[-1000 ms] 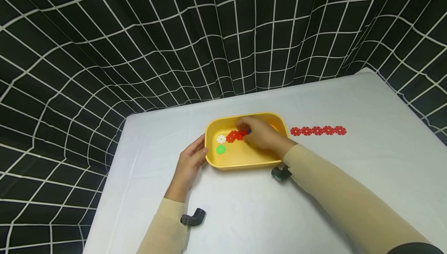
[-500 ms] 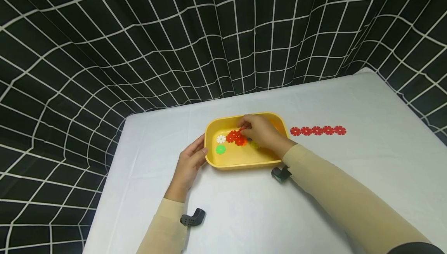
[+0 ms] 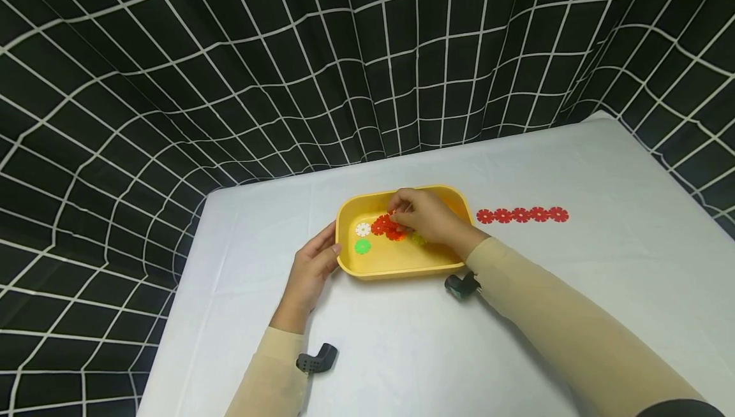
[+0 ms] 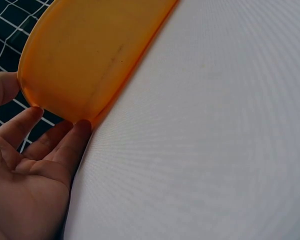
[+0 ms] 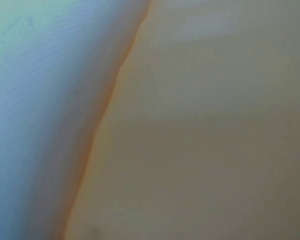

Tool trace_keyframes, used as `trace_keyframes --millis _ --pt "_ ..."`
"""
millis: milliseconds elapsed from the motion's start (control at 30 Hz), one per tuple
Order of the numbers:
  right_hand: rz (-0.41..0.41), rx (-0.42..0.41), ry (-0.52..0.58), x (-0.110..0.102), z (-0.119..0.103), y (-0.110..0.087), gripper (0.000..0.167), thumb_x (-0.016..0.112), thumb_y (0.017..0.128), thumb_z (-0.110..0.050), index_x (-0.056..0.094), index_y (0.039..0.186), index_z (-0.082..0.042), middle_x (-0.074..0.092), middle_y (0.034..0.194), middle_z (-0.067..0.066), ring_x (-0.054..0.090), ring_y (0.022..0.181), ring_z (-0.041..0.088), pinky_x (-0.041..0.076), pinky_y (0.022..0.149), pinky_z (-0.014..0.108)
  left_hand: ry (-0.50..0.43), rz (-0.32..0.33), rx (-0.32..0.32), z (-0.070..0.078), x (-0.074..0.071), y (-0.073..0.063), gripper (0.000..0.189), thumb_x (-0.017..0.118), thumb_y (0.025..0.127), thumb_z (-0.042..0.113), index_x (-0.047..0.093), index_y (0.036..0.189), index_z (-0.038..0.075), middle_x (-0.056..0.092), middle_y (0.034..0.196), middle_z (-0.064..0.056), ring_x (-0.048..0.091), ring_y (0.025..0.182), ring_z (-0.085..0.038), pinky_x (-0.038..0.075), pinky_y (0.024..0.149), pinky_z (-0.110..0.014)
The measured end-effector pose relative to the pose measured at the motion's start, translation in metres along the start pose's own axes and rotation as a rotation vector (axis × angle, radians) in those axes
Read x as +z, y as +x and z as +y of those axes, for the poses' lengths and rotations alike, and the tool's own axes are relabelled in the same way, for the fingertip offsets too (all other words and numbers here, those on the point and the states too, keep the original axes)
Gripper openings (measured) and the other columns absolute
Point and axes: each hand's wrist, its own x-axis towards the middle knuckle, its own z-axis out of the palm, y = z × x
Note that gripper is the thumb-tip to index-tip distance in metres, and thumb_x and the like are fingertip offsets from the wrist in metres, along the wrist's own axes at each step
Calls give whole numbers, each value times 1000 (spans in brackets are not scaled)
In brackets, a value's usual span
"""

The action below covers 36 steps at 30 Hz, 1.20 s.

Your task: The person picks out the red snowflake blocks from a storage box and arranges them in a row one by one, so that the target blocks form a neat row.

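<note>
In the head view a yellow plastic tray [image 3: 402, 272] stands on the white-covered table. My left hand [image 3: 310, 269] holds its left end, thumb at the rim and the other fingertips against the outer wall; the left wrist view shows these fingers [image 4: 65, 147] from below. My right hand [image 3: 427, 214] reaches into the tray and pinches a red snowflake disc [image 3: 394, 214], partly hidden by the fingers. Beneath lie more red discs [image 3: 379, 226]. A white disc [image 3: 363, 229] and a green disc [image 3: 362, 247] lie to their left. Yellow pieces [image 3: 419, 238] show under the hand.
Right of the tray, several joined red discs [image 3: 521, 215] form a straight row on the table [image 3: 390, 347]. A black curtain with white grid lines [image 3: 396, 60] hangs behind. Only a blurred sleeve [image 5: 200, 150] and pale cloth fill the right wrist view.
My right hand has shifted slightly among the discs; a red one came up between its fingertips, uncovering red discs below. The left hand and tray have stayed in place.
</note>
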Motion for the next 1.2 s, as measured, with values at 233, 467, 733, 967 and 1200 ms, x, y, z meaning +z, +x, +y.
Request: trace_keyframes --millis 233,467,733,967,1200 --pt "-1 -11 33 -2 0 -1 9 72 106 -6 67 114 -7 65 99 11 62 90 30 59 80 35 1 9 -7 1 1 0 54 66 108 11 54 160 7 54 161 -9 53 145 -24 53 111 -36" --pt "-11 -23 93 -2 2 -3 11 73 104 -6 66 113 -6 66 101 12 63 92 30 60 81 33 -2 5 -2 1 1 0 54 65 107 9 53 161 6 53 161 -11 53 146 -26 53 110 -37" --pt "13 -19 265 -6 -4 -8 13 71 105 -4 64 116 -2 66 107 17 66 93 35 63 87 40 2 8 1 1 1 0 54 65 107 8 53 161 6 53 162 -11 53 146 -26 53 110 -37" --pt "18 12 309 -9 -5 -10 19 73 106 -8 66 122 -2 66 113 17 67 103 42 62 96 48 -2 7 -2 0 1 0 53 64 108 7 54 160 6 54 161 -11 53 145 -25 53 111 -37" --pt "22 10 356 -13 -6 -15 21 72 105 -4 68 125 -2 66 117 18 68 108 44 60 101 54 -14 6 0 0 1 0 52 63 108 7 55 159 5 54 160 -11 54 145 -25 53 111 -38"
